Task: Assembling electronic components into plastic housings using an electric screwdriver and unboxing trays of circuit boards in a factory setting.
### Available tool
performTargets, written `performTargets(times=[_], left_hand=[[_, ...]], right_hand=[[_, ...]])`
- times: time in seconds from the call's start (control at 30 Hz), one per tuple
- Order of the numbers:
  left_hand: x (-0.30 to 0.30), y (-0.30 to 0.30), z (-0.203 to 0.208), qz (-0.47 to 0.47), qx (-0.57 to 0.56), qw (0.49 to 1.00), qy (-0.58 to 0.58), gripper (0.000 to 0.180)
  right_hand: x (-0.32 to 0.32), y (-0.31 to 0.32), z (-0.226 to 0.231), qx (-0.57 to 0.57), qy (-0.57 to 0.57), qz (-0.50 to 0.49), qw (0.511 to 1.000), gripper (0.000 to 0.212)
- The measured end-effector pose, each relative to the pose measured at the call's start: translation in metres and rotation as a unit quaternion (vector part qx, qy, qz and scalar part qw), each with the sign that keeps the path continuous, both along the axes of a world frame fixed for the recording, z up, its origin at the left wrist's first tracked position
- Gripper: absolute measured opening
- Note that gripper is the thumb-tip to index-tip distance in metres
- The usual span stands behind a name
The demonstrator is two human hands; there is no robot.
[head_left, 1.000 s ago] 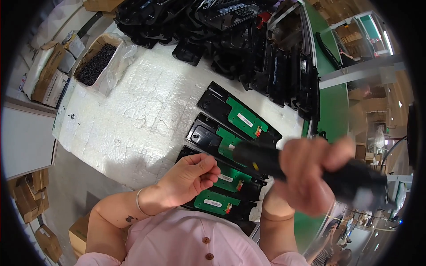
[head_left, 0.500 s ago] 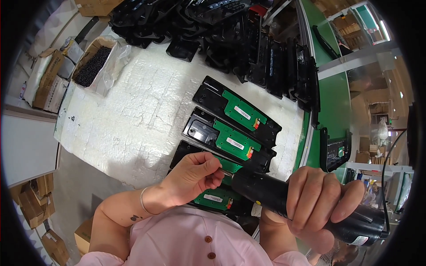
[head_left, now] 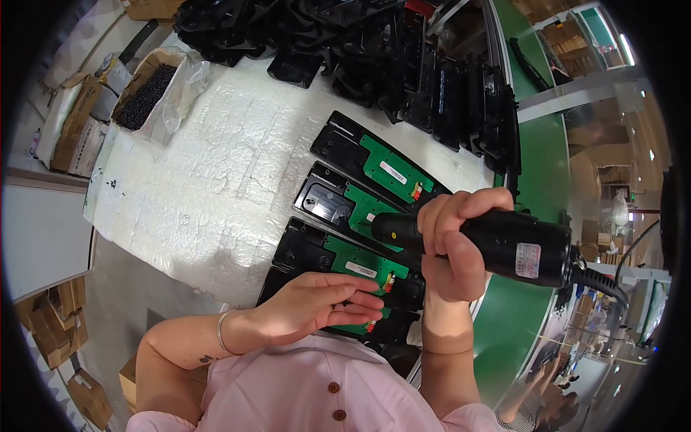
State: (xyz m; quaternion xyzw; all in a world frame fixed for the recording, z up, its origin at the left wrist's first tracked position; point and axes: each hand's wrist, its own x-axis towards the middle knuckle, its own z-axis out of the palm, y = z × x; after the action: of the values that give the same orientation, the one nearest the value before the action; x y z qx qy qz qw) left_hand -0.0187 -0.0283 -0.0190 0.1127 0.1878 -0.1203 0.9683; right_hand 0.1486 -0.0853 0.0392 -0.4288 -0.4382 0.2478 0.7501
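Note:
My right hand [head_left: 457, 241] grips a black corded electric screwdriver [head_left: 511, 248]. It lies nearly level, nose to the left, over the circuit board of the second black plastic panel [head_left: 317, 200]. Whether its bit touches the board, I cannot tell. Lower down, my left hand [head_left: 324, 306] is open with its fingers stretched out, over the third panel [head_left: 306, 245] and the one nearest me. Any small screw in its palm is too small to make out. The farthest panel [head_left: 338, 140] carries a green circuit board [head_left: 389, 167] with a white label and a red-and-white connector.
A carton of small dark screws [head_left: 147, 97], lined with clear plastic, stands at the far left of the white foam-covered table [head_left: 209, 180]. Many black plastic housings [head_left: 360, 68] are heaped along the back. A green surface [head_left: 540, 169] borders the right side.
My right hand has swung the screwdriver up and left, from the left hand's fingertips to the second panel. My left hand has dropped slightly, its pinch loosened into spread fingers.

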Motion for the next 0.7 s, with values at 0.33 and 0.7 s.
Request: performTargets(times=[0.33,0.7], left_hand=[[-0.002,0.004,0.002,-0.017,0.123,0.992,-0.037,0.021],[0.0,0.012,-0.004,0.088,0.046,0.995,0.0,0.018]], right_hand=[[0.001,0.004,-0.005,-0.02,0.004,0.026,0.999,0.025],[-0.001,0.01,-0.007,-0.054,-0.02,0.053,0.997,0.025]])
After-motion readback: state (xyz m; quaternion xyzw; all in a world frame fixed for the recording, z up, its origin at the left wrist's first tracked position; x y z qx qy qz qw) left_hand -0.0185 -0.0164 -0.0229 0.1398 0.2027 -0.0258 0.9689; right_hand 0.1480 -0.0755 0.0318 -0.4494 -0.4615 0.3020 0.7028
